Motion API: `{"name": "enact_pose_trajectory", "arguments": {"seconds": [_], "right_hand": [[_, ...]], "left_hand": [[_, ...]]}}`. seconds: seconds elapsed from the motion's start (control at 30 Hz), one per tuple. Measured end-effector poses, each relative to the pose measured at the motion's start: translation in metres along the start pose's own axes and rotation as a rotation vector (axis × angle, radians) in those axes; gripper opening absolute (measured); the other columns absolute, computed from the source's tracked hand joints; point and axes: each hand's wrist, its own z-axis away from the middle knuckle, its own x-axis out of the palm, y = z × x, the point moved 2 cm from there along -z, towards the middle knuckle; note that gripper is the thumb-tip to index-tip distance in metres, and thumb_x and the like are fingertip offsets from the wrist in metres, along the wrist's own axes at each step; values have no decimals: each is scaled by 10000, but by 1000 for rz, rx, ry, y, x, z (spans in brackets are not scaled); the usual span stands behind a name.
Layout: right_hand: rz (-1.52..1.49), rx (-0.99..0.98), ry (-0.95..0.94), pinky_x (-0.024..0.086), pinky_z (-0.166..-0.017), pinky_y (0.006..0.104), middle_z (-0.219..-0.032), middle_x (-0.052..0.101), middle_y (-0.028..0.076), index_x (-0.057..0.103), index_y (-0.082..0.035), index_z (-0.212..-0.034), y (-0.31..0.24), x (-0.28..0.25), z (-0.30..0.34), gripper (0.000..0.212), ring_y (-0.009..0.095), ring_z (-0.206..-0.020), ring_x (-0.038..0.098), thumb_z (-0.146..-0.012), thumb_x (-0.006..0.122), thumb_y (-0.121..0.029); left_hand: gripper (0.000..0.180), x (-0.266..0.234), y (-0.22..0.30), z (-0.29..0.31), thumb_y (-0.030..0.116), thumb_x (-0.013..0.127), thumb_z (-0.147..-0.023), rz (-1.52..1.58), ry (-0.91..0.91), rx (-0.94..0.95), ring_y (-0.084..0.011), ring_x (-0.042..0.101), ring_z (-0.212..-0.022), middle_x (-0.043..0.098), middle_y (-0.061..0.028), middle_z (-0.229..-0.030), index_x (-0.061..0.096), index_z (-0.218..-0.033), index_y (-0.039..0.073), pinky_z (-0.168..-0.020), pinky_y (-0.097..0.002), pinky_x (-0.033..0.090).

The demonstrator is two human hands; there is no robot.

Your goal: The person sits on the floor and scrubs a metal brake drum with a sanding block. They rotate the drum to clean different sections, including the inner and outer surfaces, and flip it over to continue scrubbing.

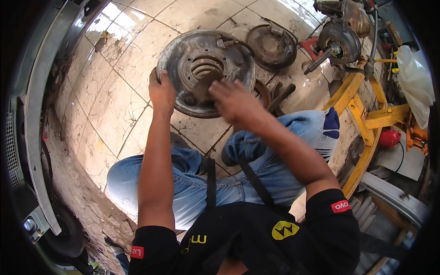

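The person's left hand grips the left rim of the round metal plate, thumb raised, the left arm nearly straight below it. The right hand, blurred, is over the plate's lower right, elbow bent outward.

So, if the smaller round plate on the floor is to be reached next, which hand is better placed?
Probably the right hand: it is nearer to the smaller round plate, while the left hand holds the larger plate by its rim.
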Motion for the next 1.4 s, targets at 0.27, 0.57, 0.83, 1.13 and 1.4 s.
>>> {"name": "enact_pose_trajectory", "arguments": {"seconds": [0.27, 0.57, 0.83, 1.13, 1.4], "right_hand": [[-20, -37, 22, 250, -1140, 517, -1492, 409, 130, 448, -75, -1404, 2, 8, 1, 467, 336, -1402, 337, -980, 441, -271], [-30, -15, -63, 242, -1142, 533, -1379, 518, 157, 508, -53, -1314, -9, -27, 0, 394, 339, -1370, 377, -964, 471, -230], [-119, 82, -172, 374, -1058, 476, -1277, 572, 227, 522, -21, -1297, 3, -63, 17, 386, 361, -1225, 521, -940, 488, -165], [-137, -21, -192, 312, -1124, 447, -1406, 486, 197, 491, -28, -1339, -17, -15, 14, 449, 346, -1340, 421, -971, 491, -284], [5, 21, -148, 318, -1115, 463, -1362, 528, 192, 542, -12, -1267, -15, -9, 20, 396, 337, -1313, 452, -989, 439, -274]], "left_hand": [[474, 2, -2, -5, 248, 485, -997, -1, -34, 29, -267, 599, -1048, 620, -213, -1176, 457, -1344, -74, -916, -344, 454], [426, 0, -2, -1, 237, 493, -990, -26, -21, 6, -295, 624, -1051, 641, -220, -1158, 500, -1312, -43, -909, -369, 467], [415, -2, 2, 0, 246, 486, -1001, -63, 10, -6, -239, 602, -1010, 640, -176, -1137, 507, -1310, -30, -884, -337, 459], [434, 0, 0, -1, 252, 483, -994, -63, 3, 11, -301, 624, -1047, 638, -220, -1162, 500, -1313, -43, -912, -366, 465], [422, -1, 5, -3, 241, 479, -995, -80, -3, 8, -304, 619, -1054, 639, -208, -1171, 503, -1318, -29, -918, -367, 462]]}}
